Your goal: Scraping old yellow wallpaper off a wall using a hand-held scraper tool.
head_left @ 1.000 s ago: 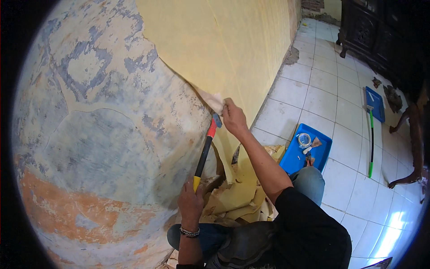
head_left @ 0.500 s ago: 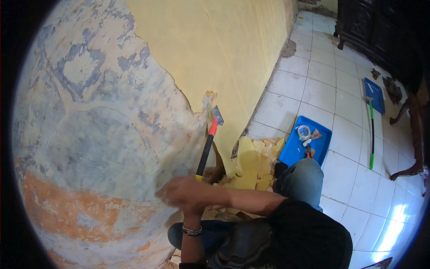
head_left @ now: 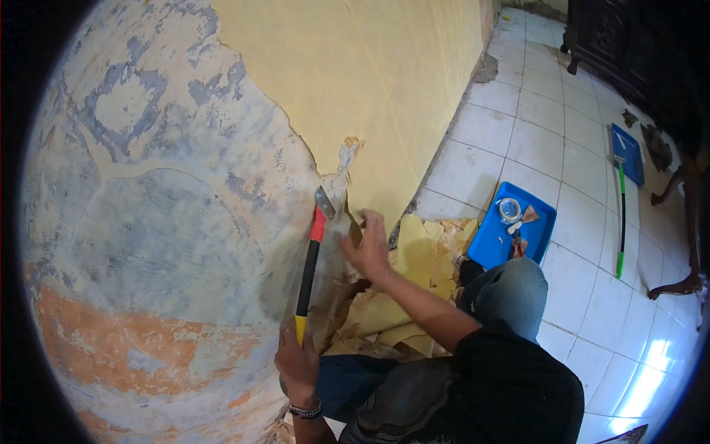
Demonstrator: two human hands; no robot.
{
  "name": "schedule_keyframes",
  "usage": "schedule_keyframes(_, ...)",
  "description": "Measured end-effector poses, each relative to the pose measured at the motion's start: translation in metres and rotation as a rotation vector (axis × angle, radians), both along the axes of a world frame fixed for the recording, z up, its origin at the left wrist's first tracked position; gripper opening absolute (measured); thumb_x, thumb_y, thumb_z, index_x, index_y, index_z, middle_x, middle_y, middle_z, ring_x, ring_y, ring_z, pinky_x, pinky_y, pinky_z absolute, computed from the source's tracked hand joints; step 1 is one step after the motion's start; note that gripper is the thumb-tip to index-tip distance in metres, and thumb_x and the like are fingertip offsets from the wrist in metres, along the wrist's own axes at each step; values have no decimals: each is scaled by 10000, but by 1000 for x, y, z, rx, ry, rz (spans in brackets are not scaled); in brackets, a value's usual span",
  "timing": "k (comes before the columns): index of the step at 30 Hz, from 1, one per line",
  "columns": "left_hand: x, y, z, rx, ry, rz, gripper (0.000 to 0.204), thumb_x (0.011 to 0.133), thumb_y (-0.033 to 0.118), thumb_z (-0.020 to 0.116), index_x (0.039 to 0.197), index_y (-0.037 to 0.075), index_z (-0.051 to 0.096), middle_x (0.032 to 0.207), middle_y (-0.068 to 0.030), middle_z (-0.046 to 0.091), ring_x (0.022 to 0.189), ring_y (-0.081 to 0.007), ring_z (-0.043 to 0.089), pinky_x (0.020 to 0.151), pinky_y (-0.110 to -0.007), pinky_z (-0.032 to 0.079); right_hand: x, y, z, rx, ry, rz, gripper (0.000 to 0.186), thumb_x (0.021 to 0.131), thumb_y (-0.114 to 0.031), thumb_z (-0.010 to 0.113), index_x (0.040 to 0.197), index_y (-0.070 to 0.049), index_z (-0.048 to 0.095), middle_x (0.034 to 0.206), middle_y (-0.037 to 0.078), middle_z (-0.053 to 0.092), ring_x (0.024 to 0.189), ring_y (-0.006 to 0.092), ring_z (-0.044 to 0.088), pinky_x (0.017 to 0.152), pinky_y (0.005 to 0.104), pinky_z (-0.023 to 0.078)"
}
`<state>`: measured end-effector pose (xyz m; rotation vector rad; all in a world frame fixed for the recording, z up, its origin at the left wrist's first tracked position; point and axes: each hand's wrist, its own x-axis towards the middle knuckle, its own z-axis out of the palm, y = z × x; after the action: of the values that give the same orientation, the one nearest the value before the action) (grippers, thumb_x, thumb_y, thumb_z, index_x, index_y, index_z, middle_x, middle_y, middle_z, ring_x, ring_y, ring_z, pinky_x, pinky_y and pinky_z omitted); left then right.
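My left hand (head_left: 298, 362) is wrapped round the lower, yellow end of a long-handled scraper (head_left: 309, 270). The scraper points up along the wall, its metal blade on the bared plaster just left of the peeling edge. My right hand (head_left: 370, 251) is open, thumb and fingers apart, beside the loose lower edge of the yellow wall coating (head_left: 384, 140). Whether its fingertips touch that edge I cannot tell. Left of the edge, the stripped wall (head_left: 163, 229) shows grey, white and orange patches. A small torn flap (head_left: 349, 152) sticks out above the blade.
Peeled yellow pieces (head_left: 418, 255) are heaped at the wall's foot. Right of them, by my knee, a blue tray (head_left: 488, 248) holds a roll of tape (head_left: 509, 210) and small tools. Farther right lie a green-and-black pole (head_left: 622, 222), another blue tray (head_left: 629, 152) and dark carved furniture (head_left: 610, 55).
My right hand has come off the scraper's handle and moved right to the loose coating edge. The scraper, now in my left hand alone, has shifted left and down.
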<state>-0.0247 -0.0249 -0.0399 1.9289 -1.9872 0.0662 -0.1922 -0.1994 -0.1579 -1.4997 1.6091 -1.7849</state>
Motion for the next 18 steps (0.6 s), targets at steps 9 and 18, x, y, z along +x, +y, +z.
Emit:
schedule_keyframes(9,-21,-22,-14,52,39,-32,319,937,158,598,1213,4,552,1050,-220,633,936,-411,634,760,-447,519,-77,-45,-58,273,52,-83,261,906,-287,564,851,-32,557,778,210,598,794,421,592,696,516,458)
schedule_keyframes(18,-48,-54,-18,60,-16,-36,349,935,157,592,1248,18,526,1079,-215,623,937,-408,630,743,-459,518,-91,-37,-64,250,-74,-121,272,912,-258,558,781,-23,515,708,209,555,710,422,563,621,515,416)
